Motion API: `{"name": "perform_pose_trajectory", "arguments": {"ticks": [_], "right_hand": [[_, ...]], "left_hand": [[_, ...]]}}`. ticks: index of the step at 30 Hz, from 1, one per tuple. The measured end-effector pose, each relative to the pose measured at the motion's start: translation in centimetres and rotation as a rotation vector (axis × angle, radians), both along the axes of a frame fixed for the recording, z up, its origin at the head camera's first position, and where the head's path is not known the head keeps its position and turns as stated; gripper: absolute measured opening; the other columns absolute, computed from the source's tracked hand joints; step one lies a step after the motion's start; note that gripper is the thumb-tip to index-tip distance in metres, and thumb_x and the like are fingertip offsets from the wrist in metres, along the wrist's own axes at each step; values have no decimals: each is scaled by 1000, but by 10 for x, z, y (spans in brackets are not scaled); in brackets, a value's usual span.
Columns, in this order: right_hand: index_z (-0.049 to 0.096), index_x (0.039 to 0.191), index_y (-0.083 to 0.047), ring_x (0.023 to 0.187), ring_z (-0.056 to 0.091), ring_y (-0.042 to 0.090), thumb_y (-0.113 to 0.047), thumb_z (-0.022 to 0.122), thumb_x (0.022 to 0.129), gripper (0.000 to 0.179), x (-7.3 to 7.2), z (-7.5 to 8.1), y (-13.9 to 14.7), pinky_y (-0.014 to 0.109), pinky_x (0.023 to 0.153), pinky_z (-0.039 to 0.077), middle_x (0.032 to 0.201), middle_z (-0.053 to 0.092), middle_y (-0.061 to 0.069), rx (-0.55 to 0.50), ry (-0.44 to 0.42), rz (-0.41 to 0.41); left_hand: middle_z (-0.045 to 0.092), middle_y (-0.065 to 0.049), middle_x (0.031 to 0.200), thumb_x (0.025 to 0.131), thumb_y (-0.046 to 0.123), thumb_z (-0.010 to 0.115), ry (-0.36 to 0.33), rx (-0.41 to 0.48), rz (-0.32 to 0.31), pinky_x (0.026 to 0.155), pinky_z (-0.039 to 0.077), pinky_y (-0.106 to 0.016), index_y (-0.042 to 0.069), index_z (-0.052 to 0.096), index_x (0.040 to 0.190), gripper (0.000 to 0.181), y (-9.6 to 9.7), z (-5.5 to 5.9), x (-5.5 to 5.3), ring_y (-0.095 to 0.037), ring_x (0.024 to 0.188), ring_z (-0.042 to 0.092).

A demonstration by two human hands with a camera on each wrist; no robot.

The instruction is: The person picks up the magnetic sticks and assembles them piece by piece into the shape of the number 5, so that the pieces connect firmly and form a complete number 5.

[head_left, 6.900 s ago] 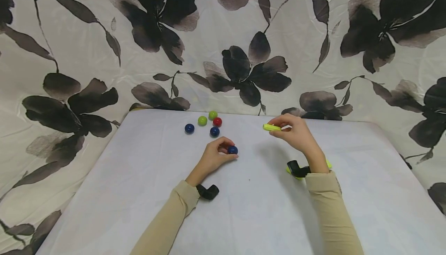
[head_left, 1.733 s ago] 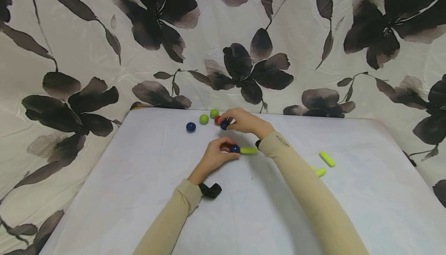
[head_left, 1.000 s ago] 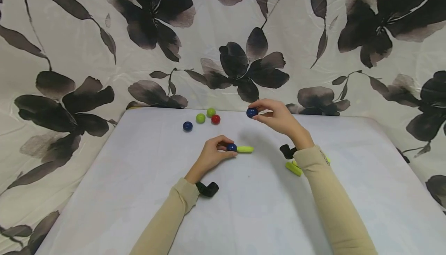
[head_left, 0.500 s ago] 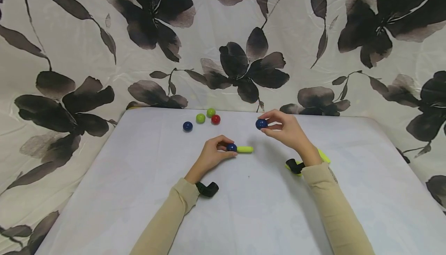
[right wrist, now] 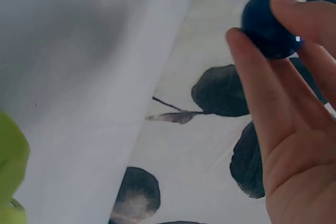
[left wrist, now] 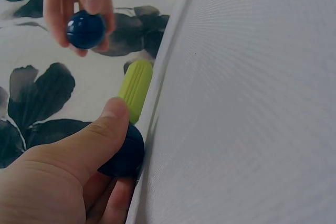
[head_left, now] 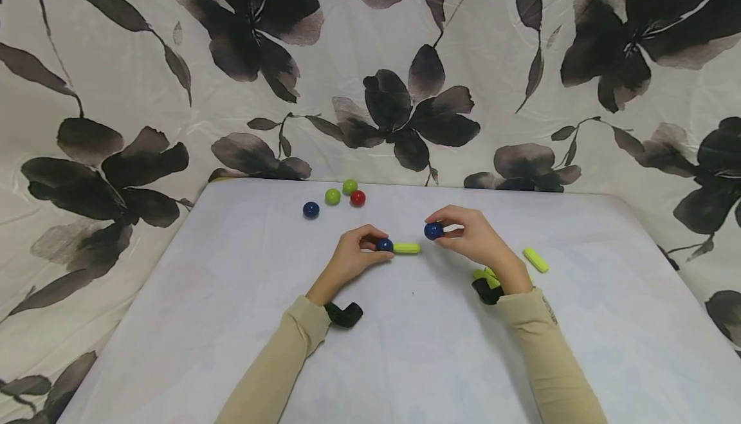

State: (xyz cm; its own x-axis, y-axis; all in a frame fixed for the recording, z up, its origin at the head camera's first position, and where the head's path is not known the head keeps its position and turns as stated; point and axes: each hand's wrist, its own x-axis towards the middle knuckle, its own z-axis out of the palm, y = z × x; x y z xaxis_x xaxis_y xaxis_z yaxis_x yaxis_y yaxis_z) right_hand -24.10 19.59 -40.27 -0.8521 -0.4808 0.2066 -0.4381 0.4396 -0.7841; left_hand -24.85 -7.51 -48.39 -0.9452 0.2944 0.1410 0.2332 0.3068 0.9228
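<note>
My left hand pinches a glossy dark-blue ball between thumb and fingers, low over the white table. From that ball a ridged yellow-green rod points right, its near end against the ball in the left wrist view. Thumb and fingertips of my right hand hold a second dark-blue ball, raised just beyond the rod's free end. A space separates this ball from the rod in the left wrist view. The right wrist view also shows the held blue ball, partly covered by the thumb.
Toward the table's far edge lie a blue ball, two green balls and a red ball. More yellow-green rods lie around my right wrist, some partly hidden. A floral cloth hangs behind the table.
The rod, earlier in my right hand, now sits against the left hand's ball. My right hand has taken a blue ball from the group, carried it right, then lowered it toward the rod's end.
</note>
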Motion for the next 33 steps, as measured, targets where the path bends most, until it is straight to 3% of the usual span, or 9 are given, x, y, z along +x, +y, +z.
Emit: {"name": "perform_pose_trajectory", "arguments": {"ticks": [6,15,21,26,33], "right_hand": [[69,110,1,107,65,35,17,72,78,36,0,-7,-4,50,90,53,114,67,15,116,-39,-3],[72,105,-5,110,61,33,15,72,75,36,-2,-14,-5,55,99,44,108,70,11,256,-86,-23],[74,99,-6,108,61,32,11,75,76,29,-1,-15,-8,54,99,43,104,72,8,268,-112,-7],[75,93,-7,103,62,28,-1,85,74,22,-1,-16,-12,51,98,44,97,73,4,269,-150,-47],[73,103,-6,106,63,29,-1,83,77,28,-1,-18,-16,52,101,41,106,72,9,278,-180,-95]], "left_hand": [[67,-3,107,79,12,85,3,-7,5,83,53,-27,8,71,110,34,0,0,1,-16,92,63],[67,-3,109,80,12,85,-5,-10,7,83,52,-27,7,71,111,35,0,1,1,-16,91,63],[68,-7,109,79,12,85,2,4,4,84,53,-29,7,71,110,35,-1,1,2,-19,92,65],[67,-7,109,79,12,85,7,5,-2,84,53,-30,6,71,110,35,0,2,2,-19,92,64],[67,-4,107,79,11,85,4,-11,10,82,52,-26,8,71,109,33,0,1,2,-16,90,63]]}}
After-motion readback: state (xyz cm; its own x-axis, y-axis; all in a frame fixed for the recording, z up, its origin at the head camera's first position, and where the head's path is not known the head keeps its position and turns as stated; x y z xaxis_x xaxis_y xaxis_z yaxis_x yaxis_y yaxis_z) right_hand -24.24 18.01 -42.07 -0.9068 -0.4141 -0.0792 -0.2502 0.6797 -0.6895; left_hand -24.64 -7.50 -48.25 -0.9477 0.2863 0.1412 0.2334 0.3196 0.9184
